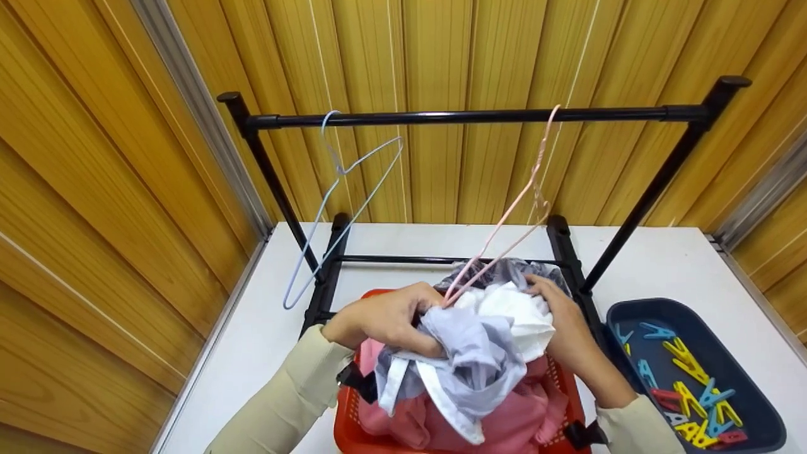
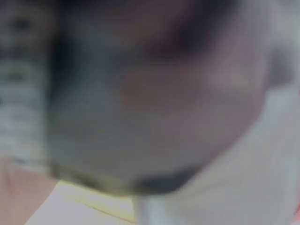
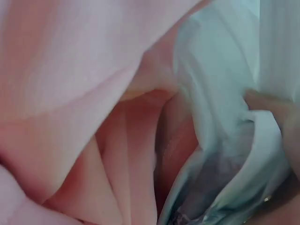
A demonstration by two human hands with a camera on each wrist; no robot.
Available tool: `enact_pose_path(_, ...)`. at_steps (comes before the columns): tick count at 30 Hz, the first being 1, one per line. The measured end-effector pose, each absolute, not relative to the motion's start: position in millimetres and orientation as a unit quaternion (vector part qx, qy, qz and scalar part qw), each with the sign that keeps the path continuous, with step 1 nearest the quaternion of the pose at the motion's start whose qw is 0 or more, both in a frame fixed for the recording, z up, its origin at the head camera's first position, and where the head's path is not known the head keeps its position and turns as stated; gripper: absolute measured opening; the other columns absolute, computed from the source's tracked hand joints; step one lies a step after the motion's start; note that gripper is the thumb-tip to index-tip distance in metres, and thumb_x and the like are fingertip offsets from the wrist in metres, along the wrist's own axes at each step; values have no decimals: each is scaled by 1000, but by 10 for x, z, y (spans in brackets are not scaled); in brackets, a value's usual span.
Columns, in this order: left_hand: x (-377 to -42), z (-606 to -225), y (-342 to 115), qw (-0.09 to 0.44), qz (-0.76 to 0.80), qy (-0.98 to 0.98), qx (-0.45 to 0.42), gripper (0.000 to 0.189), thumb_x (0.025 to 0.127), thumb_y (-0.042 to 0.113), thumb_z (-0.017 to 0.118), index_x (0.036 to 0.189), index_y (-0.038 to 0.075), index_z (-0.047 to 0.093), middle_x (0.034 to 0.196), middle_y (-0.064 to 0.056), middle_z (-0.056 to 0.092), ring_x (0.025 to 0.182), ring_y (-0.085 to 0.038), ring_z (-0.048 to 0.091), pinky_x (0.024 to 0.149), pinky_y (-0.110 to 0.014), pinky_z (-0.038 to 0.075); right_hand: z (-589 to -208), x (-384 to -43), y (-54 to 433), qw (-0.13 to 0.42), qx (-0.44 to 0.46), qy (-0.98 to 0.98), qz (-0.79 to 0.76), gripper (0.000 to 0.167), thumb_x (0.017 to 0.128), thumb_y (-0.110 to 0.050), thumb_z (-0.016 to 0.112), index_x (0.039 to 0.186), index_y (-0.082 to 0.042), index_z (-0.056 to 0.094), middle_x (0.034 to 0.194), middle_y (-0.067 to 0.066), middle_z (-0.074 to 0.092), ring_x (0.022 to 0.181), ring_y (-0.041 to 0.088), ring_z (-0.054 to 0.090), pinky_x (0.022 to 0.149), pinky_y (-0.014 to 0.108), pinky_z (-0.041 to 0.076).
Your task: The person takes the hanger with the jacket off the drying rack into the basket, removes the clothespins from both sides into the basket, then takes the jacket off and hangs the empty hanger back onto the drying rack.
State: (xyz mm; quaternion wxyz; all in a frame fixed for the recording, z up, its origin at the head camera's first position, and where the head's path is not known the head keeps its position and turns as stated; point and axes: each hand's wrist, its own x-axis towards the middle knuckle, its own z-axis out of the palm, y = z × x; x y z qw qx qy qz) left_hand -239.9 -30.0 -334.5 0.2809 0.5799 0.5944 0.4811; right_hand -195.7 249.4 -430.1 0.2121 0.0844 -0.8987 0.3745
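Note:
Both hands are on a bunched light grey and white garment with white trim, held above a red basket. My left hand grips its grey part, thumb in front, beside the lower end of a pink hanger hooked on the rail. On the other side, my right hand holds the white part, fingers partly hidden behind the cloth. Pink clothes fill the basket below, and they appear near the pale garment in the right wrist view. The left wrist view is blurred by something very close.
A black garment rack stands across the white table. From its rail's left part hangs a blue hanger. Grey patterned cloth lies at the basket's far end. To the right, a dark blue tray holds several coloured clothespins.

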Motion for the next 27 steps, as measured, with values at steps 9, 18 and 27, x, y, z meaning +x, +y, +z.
enact_pose_path(9, -2465, -3453, -334, 228, 467, 686, 510, 24, 74, -2, 79, 93, -9, 67, 78, -19, 66, 70, 3, 55, 65, -16, 48, -4067, -1802, 2487, 171, -25, -866, 470, 28, 95, -10, 55, 123, -5, 57, 126, 8, 62, 110, 6, 54, 88, 8, 35)
enact_pose_path(18, -2459, -3539, -212, 97, 391, 773, 491, 45, 69, 17, 87, 104, 7, 60, 104, 0, 61, 91, -6, 56, 85, -19, 45, -3854, -1639, 2326, 175, 25, -724, 666, 11, 98, -2, 48, 105, -3, 56, 94, -7, 57, 87, 7, 53, 79, 16, 46)
enact_pose_path(27, -2454, -3619, -98, 50, 378, 773, 507, 119, 63, 26, 91, 155, 18, 15, 160, 0, 22, 142, -17, 33, 115, -38, 32, -3795, -1531, 2228, 139, 225, -632, 728, 36, 91, 5, 40, 118, -9, 60, 116, -3, 62, 105, 7, 57, 89, 18, 49)
